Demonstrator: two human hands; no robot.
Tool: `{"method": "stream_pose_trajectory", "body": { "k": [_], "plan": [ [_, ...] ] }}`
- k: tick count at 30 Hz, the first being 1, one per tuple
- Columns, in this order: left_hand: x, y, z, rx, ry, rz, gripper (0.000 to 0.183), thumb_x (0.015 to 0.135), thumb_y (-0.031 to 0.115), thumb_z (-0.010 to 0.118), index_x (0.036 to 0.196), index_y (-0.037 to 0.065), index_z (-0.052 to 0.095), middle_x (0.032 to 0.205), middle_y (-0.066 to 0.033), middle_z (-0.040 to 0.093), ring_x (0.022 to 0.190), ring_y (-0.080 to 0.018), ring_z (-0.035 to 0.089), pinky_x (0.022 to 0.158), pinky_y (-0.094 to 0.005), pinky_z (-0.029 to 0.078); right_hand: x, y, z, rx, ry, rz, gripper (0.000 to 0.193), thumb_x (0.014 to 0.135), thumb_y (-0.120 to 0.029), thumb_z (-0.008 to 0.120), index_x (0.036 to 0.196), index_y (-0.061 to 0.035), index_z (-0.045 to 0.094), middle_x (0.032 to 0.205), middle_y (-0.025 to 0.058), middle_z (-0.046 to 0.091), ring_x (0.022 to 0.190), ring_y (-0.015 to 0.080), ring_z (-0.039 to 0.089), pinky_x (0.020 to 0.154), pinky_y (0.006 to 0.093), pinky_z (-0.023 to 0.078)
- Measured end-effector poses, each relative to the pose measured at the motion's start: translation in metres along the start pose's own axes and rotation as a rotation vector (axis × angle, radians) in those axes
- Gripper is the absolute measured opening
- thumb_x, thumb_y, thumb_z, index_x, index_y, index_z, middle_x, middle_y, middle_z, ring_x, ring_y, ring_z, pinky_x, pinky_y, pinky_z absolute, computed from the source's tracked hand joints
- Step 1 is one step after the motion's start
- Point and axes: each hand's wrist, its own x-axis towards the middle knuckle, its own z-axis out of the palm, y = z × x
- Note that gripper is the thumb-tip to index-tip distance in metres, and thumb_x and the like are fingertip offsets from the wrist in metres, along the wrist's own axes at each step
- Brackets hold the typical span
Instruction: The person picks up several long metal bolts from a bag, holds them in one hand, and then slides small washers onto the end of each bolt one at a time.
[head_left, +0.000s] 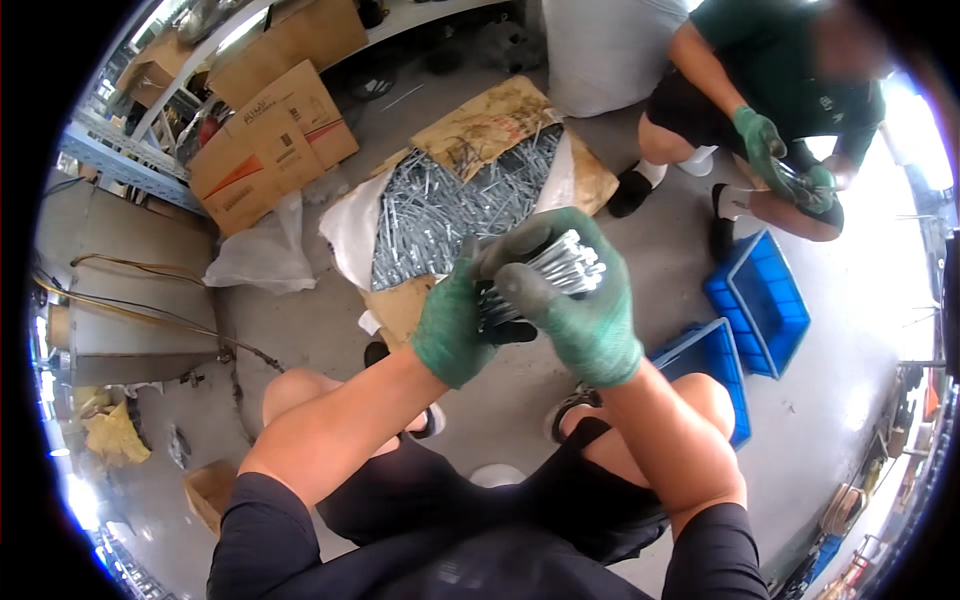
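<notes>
In front of me, both my gloved hands hold a bundle of long, thin silver bolts (570, 265), their heads bunched toward the right. My right hand (595, 315), in a green glove with dark palm and fingertips, wraps round the bundle with its thumb across it. Closed at the bundle's left end is my left hand (450, 325), gloved alike; the bolts' far tips are mostly hidden there. Just beyond my hands lies an opened carton lined with white sheeting, heaped with loose silver bolts (440, 205).
Two blue plastic crates (770, 300) stand on the floor to my right. A co-worker (775, 100) in green gloves sits far right, holding metal pieces. A large white sack (605, 55), cardboard boxes (270, 150) and a grey metal cabinet (140, 290) stand around the carton.
</notes>
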Motion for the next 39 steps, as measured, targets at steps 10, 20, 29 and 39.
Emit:
{"method": "stream_pose_trajectory", "body": {
  "k": [10, 20, 29, 39],
  "plan": [
    [-0.009, -0.013, 0.014, 0.177, 0.134, -0.202, 0.051, 0.097, 0.058, 0.05, 0.108, 0.01, 0.061, 0.068, -0.004, 0.061, 0.054, -0.0164, 0.059, 0.04, -0.0277, 0.04, 0.012, 0.006, -0.014, 0.184, 0.207, 0.236, 0.041, 0.098, -0.046, 0.062, 0.077, -0.0149, 0.046, 0.06, -0.0013, 0.039, 0.051, 0.0146, 0.041, 0.055, 0.0337, 0.043],
    [-0.012, 0.017, 0.023, 0.612, -0.418, -0.254, 0.05, 0.092, 0.04, 0.073, 0.116, 0.0, 0.055, 0.071, -0.0035, 0.06, 0.051, -0.0113, 0.059, 0.043, -0.023, 0.045, 0.013, -0.002, -0.045, 0.444, -0.021, 0.28, 0.048, 0.097, -0.052, 0.062, 0.078, -0.0088, 0.059, 0.073, 0.0109, 0.063, 0.063, 0.0248, 0.062, 0.067, 0.0379, 0.051],
    [-0.008, 0.036, 0.021, 0.677, -0.14, -0.044, 0.056, 0.095, 0.049, 0.067, 0.12, 0.001, 0.056, 0.067, 0.0028, 0.052, 0.049, -0.0046, 0.047, 0.043, -0.0218, 0.039, 0.054, 0.004, -0.104, 0.437, -0.042, 0.155, 0.043, 0.101, -0.046, 0.057, 0.108, -0.0044, 0.066, 0.102, 0.0162, 0.07, 0.098, 0.0296, 0.071, 0.093, 0.0457, 0.057],
    [-0.007, 0.052, -0.011, 0.774, 0.055, -0.134, 0.066, 0.086, 0.051, 0.078, 0.117, -0.004, 0.058, 0.075, -0.0017, 0.063, 0.055, -0.0078, 0.058, 0.043, -0.0223, 0.046, 0.008, 0.257, -0.32, -1.421, -0.084, 0.582, 0.032, 0.088, -0.012, 0.063, 0.119, -0.0065, 0.071, 0.113, 0.0201, 0.07, 0.105, 0.0376, 0.066, 0.094, 0.0412, 0.053]
  ]
}}
